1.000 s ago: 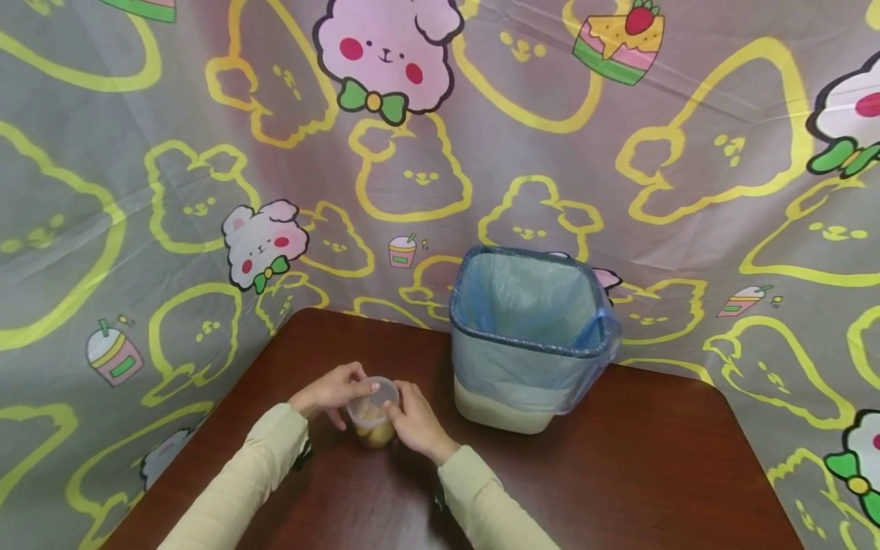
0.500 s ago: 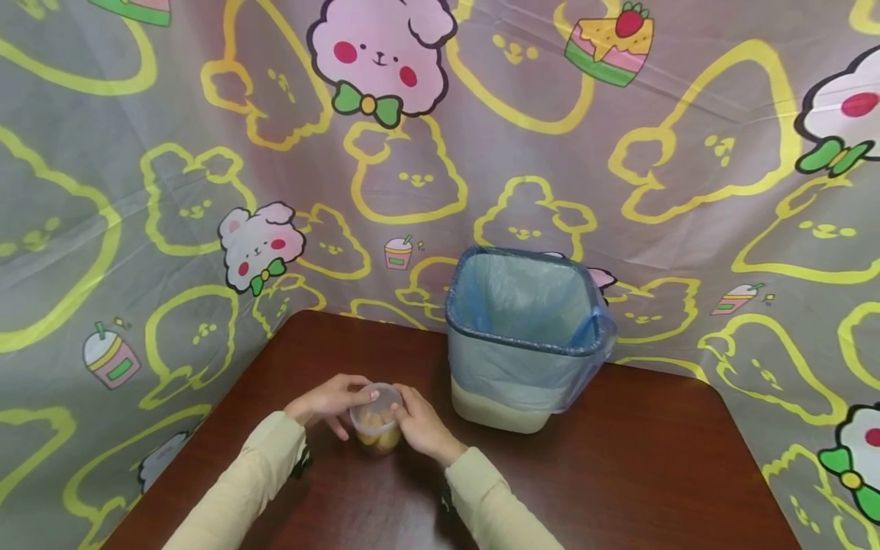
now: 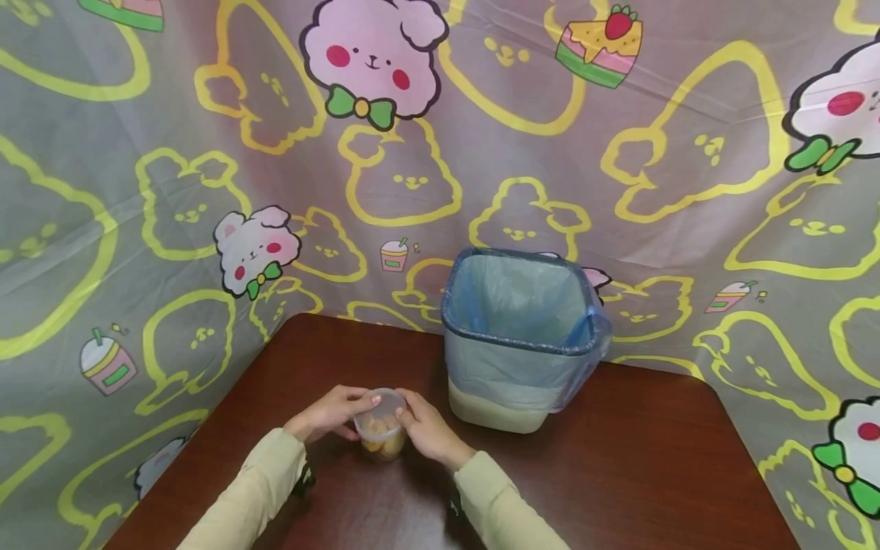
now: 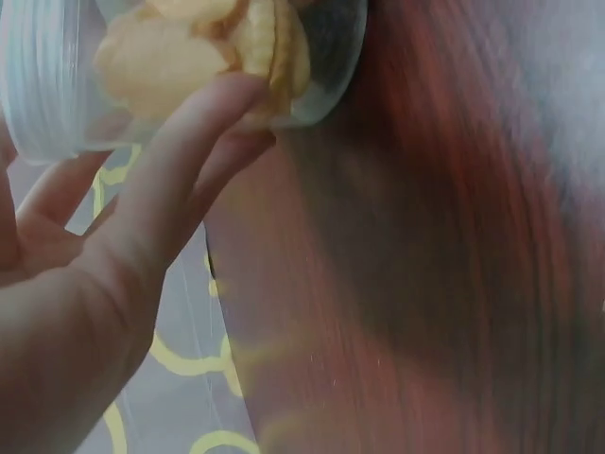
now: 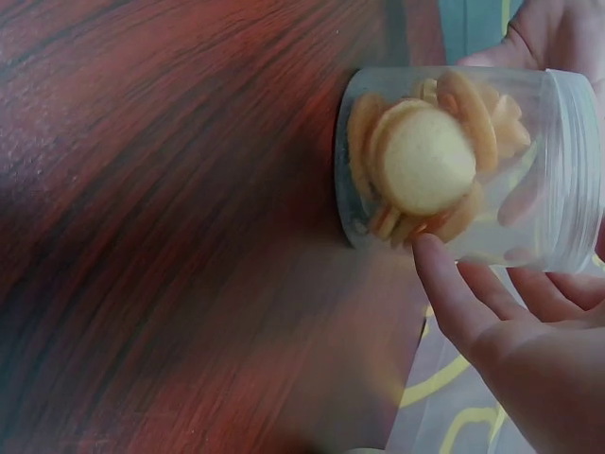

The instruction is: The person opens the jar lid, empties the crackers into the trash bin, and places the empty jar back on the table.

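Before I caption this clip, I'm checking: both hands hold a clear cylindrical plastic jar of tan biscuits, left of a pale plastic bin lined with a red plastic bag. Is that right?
The red is wrong: the head view shows a blue plastic bag lining the pale bin. The left hand and right hand do hold the jar.
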The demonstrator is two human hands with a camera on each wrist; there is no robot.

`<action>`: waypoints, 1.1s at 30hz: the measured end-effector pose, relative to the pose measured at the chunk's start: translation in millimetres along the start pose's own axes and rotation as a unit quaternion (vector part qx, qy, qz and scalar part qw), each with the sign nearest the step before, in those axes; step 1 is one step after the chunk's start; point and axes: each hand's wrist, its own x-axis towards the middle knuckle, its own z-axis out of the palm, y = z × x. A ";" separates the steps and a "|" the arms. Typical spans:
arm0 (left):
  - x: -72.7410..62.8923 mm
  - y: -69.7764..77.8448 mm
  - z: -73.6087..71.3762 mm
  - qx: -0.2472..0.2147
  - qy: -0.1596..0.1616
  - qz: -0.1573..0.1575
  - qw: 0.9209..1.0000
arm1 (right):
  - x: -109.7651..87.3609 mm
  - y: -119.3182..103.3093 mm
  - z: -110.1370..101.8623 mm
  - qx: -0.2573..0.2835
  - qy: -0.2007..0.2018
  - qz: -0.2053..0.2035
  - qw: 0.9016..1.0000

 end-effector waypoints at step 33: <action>5.7 12.6 27.1 -0.067 -0.084 -0.008 0.994 | -29.0 13.4 -27.1 0.130 -0.068 0.031 0.989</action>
